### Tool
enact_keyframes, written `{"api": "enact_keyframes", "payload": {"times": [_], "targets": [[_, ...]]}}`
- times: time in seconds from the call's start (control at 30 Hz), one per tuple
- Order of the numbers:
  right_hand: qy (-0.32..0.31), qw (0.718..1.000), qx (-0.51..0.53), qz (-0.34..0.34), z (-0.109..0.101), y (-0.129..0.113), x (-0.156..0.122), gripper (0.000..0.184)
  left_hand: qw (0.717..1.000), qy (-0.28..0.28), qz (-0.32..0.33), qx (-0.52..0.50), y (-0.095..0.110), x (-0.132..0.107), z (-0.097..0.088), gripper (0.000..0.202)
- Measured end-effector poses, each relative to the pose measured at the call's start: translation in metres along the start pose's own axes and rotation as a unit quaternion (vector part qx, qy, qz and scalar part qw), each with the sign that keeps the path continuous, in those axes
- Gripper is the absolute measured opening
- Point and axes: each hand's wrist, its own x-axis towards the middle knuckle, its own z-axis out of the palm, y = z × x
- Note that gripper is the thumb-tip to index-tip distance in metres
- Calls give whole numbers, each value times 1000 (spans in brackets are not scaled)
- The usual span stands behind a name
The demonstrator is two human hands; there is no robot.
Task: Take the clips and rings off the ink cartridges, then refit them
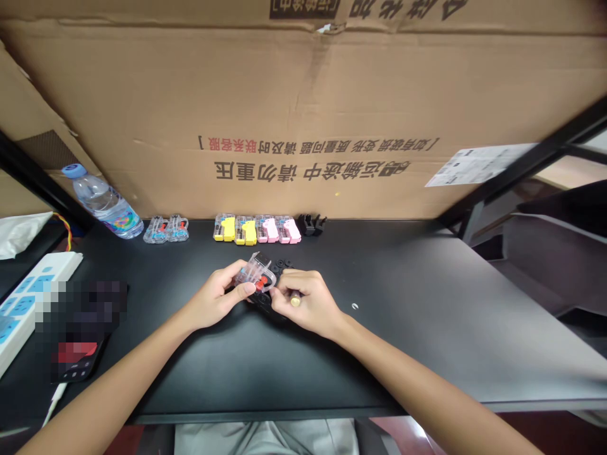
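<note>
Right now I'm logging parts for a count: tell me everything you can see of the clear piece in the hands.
The clear piece is a small see-through plastic shell with rounded corners, and a red part shows inside its near edge. It is tilted and held over the black table. The left hand pinches its left side between thumb and fingers. The right hand meets its right end with its fingers while curled around a gold-tipped item.

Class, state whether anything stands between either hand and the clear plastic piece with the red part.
Nothing visible does. The left hand grips the clear plastic piece, and the right hand, holding a small brass-coloured item, appears to touch it.
</note>
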Motion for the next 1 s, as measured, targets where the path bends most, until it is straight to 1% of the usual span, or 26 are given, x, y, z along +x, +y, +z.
{"api": "enact_keyframes", "payload": {"times": [0.27, 0.4, 0.47, 0.5, 0.57, 0.6, 0.67, 0.7, 0.73, 0.77, 0.8, 0.83, 0.87, 0.93, 1.0], "targets": [[-1, 1000, -13, -7, -2, -2, -3, 36, 1000, 12, 17, 3, 0, -1, -1, 41], [-29, 999, -1, -35, -3, -1, -3, 37, 999, 37, 37, 9, 2, -1, -3, 39], [-52, 997, -11, -56, -10, 2, 1, 38, 996, 77, 43, 5, 3, 2, -5, 37], [-58, 996, -27, -62, -16, 5, 3, 38, 993, 112, 45, 0, 2, 3, -8, 37], [-50, 994, -81, -56, -33, 16, 9, 40, 977, 206, 46, -15, -1, 8, -18, 41], [-29, 991, -125, -30, -44, 24, 11, 40, 965, 259, 43, -19, -4, 10, -25, 49], [28, 975, -213, 62, -68, 44, 15, 37, 940, 341, 8, -31, -11, 14, -44, 65], [57, 959, -254, 114, -79, 55, 16, 36, 932, 361, -17, -32, -15, 14, -54, 68], [74, 939, -292, 167, -89, 66, 16, 35, 927, 371, -40, -24, -18, 14, -63, 66], [82, 917, -325, 218, -98, 76, 15, 33, 925, 374, -61, -10, -22, 14, -70, 59], [72, 896, -349, 266, -105, 85, 14, 31, 927, 367, -77, 3, -25, 13, -76, 52], [53, 879, -362, 306, -110, 92, 13, 30, 929, 359, -88, 15, -28, 12, -80, 51], [47, 864, -374, 332, -113, 98, 11, 30, 930, 354, -97, 32, -30, 11, -83, 50], [41, 848, -386, 360, -115, 106, 9, 33, 933, 339, -103, 61, -32, 10, -84, 55], [49, 840, -395, 369, -114, 109, 8, 36, 936, 322, -103, 96, -33, 8, -84, 61]]}}
